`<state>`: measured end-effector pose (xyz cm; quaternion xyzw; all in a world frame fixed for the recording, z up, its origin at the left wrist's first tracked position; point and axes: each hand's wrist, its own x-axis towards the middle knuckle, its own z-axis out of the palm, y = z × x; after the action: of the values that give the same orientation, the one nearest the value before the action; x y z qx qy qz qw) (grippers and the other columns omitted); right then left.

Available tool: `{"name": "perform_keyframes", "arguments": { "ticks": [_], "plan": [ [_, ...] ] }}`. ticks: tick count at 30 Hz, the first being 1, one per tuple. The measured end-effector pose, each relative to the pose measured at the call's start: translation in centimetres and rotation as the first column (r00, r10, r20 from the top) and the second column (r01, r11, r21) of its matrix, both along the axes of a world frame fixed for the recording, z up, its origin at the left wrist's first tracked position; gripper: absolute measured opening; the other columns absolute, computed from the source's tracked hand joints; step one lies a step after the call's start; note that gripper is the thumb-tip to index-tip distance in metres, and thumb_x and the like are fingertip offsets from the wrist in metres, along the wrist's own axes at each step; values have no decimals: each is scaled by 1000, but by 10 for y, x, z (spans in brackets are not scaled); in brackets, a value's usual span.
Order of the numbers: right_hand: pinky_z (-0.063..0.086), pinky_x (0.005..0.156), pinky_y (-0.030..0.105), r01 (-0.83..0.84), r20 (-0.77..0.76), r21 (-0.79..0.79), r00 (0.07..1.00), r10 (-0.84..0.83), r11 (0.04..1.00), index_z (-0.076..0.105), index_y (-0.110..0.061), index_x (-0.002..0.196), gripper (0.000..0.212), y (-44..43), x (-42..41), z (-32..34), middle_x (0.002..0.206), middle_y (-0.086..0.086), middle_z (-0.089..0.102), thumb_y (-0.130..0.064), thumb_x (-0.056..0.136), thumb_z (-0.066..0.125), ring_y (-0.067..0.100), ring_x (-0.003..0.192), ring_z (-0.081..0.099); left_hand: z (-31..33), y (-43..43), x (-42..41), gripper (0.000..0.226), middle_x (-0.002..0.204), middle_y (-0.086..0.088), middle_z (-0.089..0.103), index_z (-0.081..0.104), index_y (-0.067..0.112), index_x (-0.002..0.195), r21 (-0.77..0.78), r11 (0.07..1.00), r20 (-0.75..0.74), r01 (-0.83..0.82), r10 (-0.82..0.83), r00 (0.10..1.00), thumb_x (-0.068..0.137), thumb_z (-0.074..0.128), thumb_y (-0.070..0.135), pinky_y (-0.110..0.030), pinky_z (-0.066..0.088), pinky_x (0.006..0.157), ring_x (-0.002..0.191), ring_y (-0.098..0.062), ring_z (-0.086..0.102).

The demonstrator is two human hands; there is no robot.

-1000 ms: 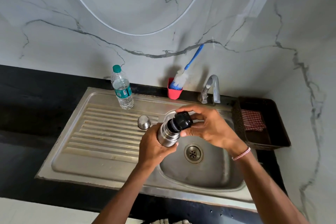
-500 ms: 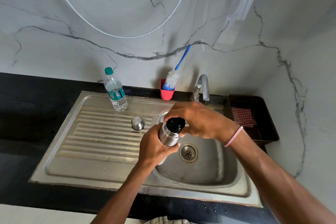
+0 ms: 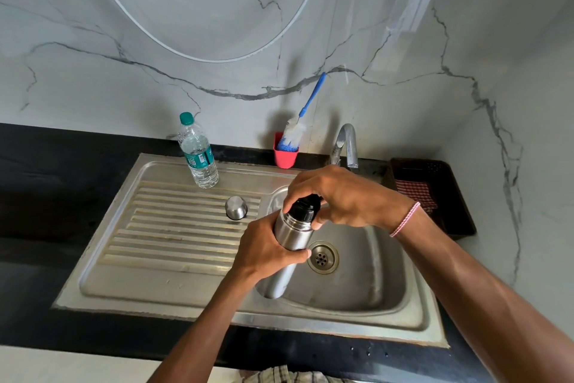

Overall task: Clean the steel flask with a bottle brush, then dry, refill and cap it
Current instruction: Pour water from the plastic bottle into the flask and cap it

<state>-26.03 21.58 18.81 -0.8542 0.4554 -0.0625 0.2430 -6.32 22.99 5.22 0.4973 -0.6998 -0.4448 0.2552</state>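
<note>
I hold the steel flask (image 3: 292, 233) tilted over the sink basin (image 3: 366, 283). My left hand (image 3: 264, 249) is wrapped around its body. My right hand (image 3: 338, 196) grips the black stopper (image 3: 306, 207) at the flask's mouth from above, hiding most of it. The flask's steel cup lid (image 3: 236, 207) stands upside down on the drainboard (image 3: 174, 227). The blue-handled bottle brush (image 3: 298, 124) stands bristles-down in a red cup (image 3: 285, 156) by the wall. A water bottle (image 3: 198, 152) with a green cap stands on the drainboard's far edge.
The tap (image 3: 346, 145) rises behind the basin, just beyond my right hand. A dark tray (image 3: 456, 196) holding a red checked cloth (image 3: 414, 191) sits to the right of the sink. Black countertop (image 3: 46, 190) surrounds the sink; the drain (image 3: 323, 257) lies below the flask.
My right hand has turned over the top of the black stopper, covering it more. The flask has stayed over the basin in my left hand. The view shifted slightly.
</note>
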Motion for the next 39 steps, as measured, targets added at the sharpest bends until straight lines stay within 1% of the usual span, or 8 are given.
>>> {"name": "perform_keyframes", "arguments": {
  "ticks": [6, 12, 17, 21, 24, 27, 31, 39],
  "plan": [
    [55, 92, 29, -1, 11, 50, 1000, 0, 999, 70, -37, 120, 57, 1, -1, 15, 121, -18, 65, -13, 72, 89, 2, 111, 60, 8, -2, 0, 50, 85, 8, 76, 69, 29, 93, 51, 994, -72, 93, -89, 993, 51, 93, 42, -43, 63, 74, 76, -12, 73],
    [45, 76, 11, 53, -109, 43, 993, -48, 998, 69, -40, 119, 55, 3, 2, 23, 109, -20, 69, -35, 70, 91, -8, 86, 59, 9, 2, -4, 49, 84, 9, 76, 68, 30, 90, 55, 994, -58, 89, -86, 995, 51, 93, 43, -47, 62, 74, 75, -13, 74],
    [49, 58, 28, 162, -210, -79, 962, -175, 984, 64, -26, 84, 47, 8, 7, 19, 60, -8, 64, -72, 78, 68, 6, 59, 61, 14, 5, -7, 49, 83, 15, 75, 66, 37, 90, -35, 997, 19, 73, -72, 997, 49, 90, 50, -39, 61, 70, 73, -5, 72],
    [49, 57, 34, 272, -330, -253, 878, -347, 929, 59, -20, 74, 75, 16, 13, 11, 63, -3, 58, -92, 78, 40, 18, 59, 57, 20, 5, -9, 48, 81, 16, 73, 62, 40, 86, -89, 994, 66, 64, -58, 996, 49, 86, 57, -37, 60, 70, 73, -3, 69],
    [56, 86, 31, 318, -28, 77, 948, -317, 945, 65, -35, 116, 68, 20, -2, 13, 109, -13, 70, -83, 69, 68, 7, 96, 65, 19, 4, -6, 46, 82, 14, 74, 62, 41, 85, -71, 996, 8, 48, -48, 999, 49, 87, 54, -38, 60, 69, 74, -6, 71],
    [46, 108, 27, 162, 343, 400, 886, -311, 902, 53, -33, 142, 77, 24, -19, 11, 135, -14, 63, -28, 75, 91, 6, 125, 59, 17, 1, -3, 44, 80, 11, 74, 63, 38, 84, -48, 997, -68, 53, -56, 996, 53, 92, 48, -43, 60, 69, 73, -10, 71],
    [45, 112, 47, 207, 541, 400, 733, -412, 893, 63, -16, 133, 66, 30, -17, -8, 124, 0, 71, -2, 73, 88, 19, 120, 65, 16, -1, -3, 42, 79, 9, 73, 64, 40, 86, -60, 995, -114, 84, -91, 989, 56, 94, 44, -43, 60, 68, 72, -14, 71],
    [53, 101, 39, 419, 669, 296, 550, -499, 859, 74, -17, 111, 52, 48, 7, -33, 111, 0, 71, -16, 64, 97, 18, 106, 69, 17, 7, -8, 41, 78, 11, 73, 63, 40, 85, -112, 991, -120, 71, -84, 989, 56, 92, 45, -43, 59, 66, 71, -12, 71]
  ]
}}
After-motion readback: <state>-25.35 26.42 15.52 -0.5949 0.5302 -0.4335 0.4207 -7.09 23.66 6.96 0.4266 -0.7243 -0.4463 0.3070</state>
